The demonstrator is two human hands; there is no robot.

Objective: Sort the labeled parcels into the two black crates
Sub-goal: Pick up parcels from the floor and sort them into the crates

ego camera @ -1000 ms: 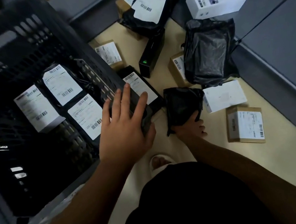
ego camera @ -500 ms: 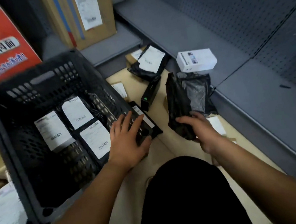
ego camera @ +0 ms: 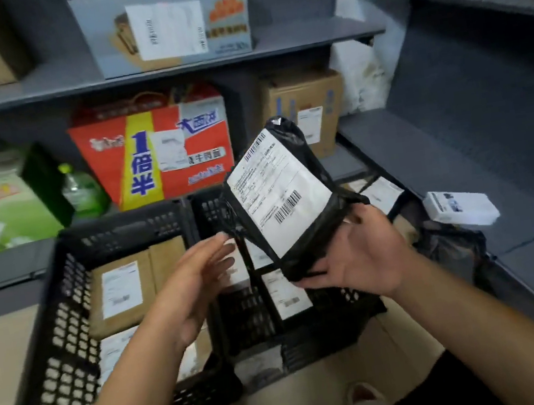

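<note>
Above the right-hand black lattice plastic crate (ego camera: 327, 335), the right hand (ego camera: 360, 257) grips the lower end of the soft black plastic mailer (ego camera: 305, 259), white label (ego camera: 278, 193) facing up, left hand (ego camera: 197, 282) loosely spread beside it: best read the label steadily, then lay it flat.

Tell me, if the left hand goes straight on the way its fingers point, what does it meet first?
Most likely the black parcel that the right hand holds up. The fingertips of the left hand look close to its lower left edge, though depth is unclear.
</note>
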